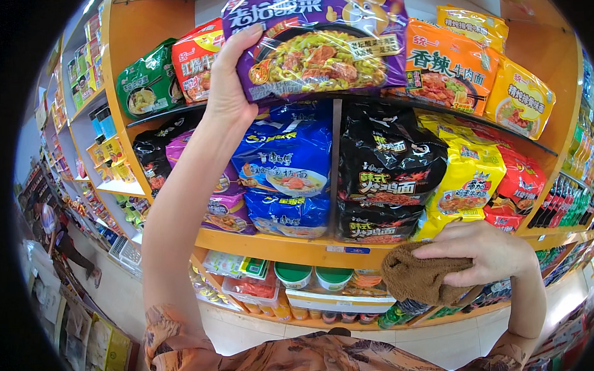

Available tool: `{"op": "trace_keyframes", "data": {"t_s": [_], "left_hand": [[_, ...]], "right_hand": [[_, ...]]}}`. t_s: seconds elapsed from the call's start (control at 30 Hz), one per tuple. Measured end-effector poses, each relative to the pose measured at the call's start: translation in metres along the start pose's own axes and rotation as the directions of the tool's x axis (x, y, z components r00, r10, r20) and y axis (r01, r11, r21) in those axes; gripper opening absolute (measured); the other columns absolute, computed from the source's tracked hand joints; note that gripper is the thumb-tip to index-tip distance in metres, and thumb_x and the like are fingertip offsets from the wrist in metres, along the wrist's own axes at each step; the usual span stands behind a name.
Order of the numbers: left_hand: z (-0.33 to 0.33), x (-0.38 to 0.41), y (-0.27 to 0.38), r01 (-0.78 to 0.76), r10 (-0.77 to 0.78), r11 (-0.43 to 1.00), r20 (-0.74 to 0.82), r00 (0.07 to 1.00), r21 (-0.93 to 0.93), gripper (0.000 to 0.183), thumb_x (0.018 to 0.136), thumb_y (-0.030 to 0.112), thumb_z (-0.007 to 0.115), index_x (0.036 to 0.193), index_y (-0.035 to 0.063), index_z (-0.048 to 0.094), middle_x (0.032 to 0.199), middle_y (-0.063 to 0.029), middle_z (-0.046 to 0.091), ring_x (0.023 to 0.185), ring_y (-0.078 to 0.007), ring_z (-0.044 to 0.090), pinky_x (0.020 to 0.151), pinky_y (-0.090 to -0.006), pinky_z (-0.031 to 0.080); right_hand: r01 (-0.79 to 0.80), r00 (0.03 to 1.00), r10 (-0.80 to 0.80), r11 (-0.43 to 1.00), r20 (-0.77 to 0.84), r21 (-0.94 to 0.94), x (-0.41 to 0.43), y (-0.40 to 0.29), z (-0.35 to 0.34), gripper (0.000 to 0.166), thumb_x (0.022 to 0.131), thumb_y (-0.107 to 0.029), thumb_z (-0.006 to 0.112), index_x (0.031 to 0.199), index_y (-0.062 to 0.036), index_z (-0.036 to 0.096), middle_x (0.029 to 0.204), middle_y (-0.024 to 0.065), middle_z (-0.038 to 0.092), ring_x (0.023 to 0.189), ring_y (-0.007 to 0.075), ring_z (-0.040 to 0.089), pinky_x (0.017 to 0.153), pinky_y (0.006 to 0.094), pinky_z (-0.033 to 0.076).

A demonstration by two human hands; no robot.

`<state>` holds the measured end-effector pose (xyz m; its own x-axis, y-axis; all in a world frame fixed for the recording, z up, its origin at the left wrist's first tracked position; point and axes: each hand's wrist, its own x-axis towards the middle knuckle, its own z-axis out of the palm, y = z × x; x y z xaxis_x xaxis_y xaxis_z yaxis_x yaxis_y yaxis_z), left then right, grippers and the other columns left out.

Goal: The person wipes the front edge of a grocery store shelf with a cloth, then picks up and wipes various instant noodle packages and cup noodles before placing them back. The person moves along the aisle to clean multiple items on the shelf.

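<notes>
A purple multipack of instant noodles point(316, 47) is held up at the top of the view, above the upper shelf, with my left hand point(234, 70) gripping its left edge. My right hand point(481, 252) holds a bunched brown cloth point(423, 274) near the front edge of the orange shelf. Behind the purple pack stand a green noodle pack point(148, 80), a red one point(194, 59) and an orange one point(450, 67). On the shelf below are stacked blue packs point(286, 171), black packs point(389, 157) and yellow packs point(468, 169).
The orange shelf edge point(289, 244) runs across below the packs. Under it are green-lidded tubs point(292, 274) and a plastic box with red contents point(254, 290). Shelves of goods continue on both sides. A person point(66, 242) is in the aisle at far left.
</notes>
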<state>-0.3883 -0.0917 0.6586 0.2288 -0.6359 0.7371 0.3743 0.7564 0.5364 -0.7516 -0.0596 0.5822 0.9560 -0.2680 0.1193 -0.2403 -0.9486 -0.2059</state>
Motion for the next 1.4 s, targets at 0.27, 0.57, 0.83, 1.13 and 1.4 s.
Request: {"op": "trace_keyframes", "data": {"t_s": [0.27, 0.57, 0.83, 1.13, 1.4], "left_hand": [[-0.016, 0.037, -0.035, -0.062, 0.052, 0.988, 0.076, 0.996, 0.138, 0.059, 0.074, 0.018, 0.073, 0.124, 0.0016, 0.046, 0.106, -0.012, 0.062, 0.093, -0.0191, 0.065, 0.081, -0.0333, 0.056], [-0.024, 0.045, -0.046, -0.063, 0.048, 0.96, 0.063, 0.997, 0.272, 0.06, 0.078, 0.021, 0.073, 0.129, 0.0019, 0.047, 0.11, -0.0104, 0.062, 0.098, -0.0174, 0.062, 0.085, -0.0307, 0.051], [-0.023, 0.019, -0.06, -0.497, 0.555, 0.051, 0.389, 0.736, 0.866, 0.092, 0.073, 0.033, 0.081, 0.144, 0.0009, 0.031, 0.141, -0.0294, 0.035, 0.129, -0.038, 0.041, 0.103, -0.0444, 0.04], [-0.005, 0.014, -0.059, -0.326, 0.343, 0.008, 0.304, 0.889, 0.945, 0.104, 0.062, 0.036, 0.088, 0.146, 0.0209, 0.03, 0.144, -0.0338, 0.017, 0.131, -0.0507, 0.031, 0.106, -0.053, 0.035], [-0.002, 0.014, -0.064, -0.284, 0.4, -0.162, 0.326, 0.857, 0.945, 0.099, 0.062, 0.037, 0.088, 0.144, 0.0191, 0.036, 0.142, -0.0357, 0.026, 0.131, -0.0493, 0.032, 0.105, -0.0505, 0.035]], "right_hand": [[-0.01, 0.999, 0.012, 0.999, -0.03, 0.051, -0.024, 0.004, 0.02, 0.054, 0.081, -0.025, 0.069, 0.131, -0.0131, 0.055, 0.098, 0.0109, 0.062, 0.09, 0.0295, 0.059, 0.076, 0.0398, 0.051], [-0.074, 0.997, 0.073, 0.994, 0.017, 0.086, -0.016, 0.006, 0.036, 0.051, 0.078, -0.023, 0.074, 0.126, -0.0096, 0.06, 0.104, 0.012, 0.065, 0.093, 0.031, 0.061, 0.081, 0.0392, 0.051], [-0.015, 1.0, 0.014, 0.993, 0.009, 0.113, -0.008, 0.011, 0.041, 0.052, 0.079, -0.023, 0.074, 0.127, -0.0103, 0.059, 0.103, 0.0112, 0.065, 0.093, 0.0305, 0.061, 0.079, 0.0378, 0.051], [-0.027, 0.999, 0.021, 0.989, 0.038, 0.148, -0.008, 0.013, 0.047, 0.052, 0.085, -0.027, 0.068, 0.132, -0.0114, 0.053, 0.101, 0.0132, 0.063, 0.092, 0.0307, 0.06, 0.078, 0.0387, 0.051], [-0.045, 0.997, 0.034, 0.985, 0.071, 0.166, 0.003, 0.015, 0.051, 0.052, 0.084, -0.026, 0.067, 0.132, -0.0126, 0.053, 0.099, 0.0119, 0.063, 0.089, 0.0304, 0.059, 0.075, 0.039, 0.05]]}}
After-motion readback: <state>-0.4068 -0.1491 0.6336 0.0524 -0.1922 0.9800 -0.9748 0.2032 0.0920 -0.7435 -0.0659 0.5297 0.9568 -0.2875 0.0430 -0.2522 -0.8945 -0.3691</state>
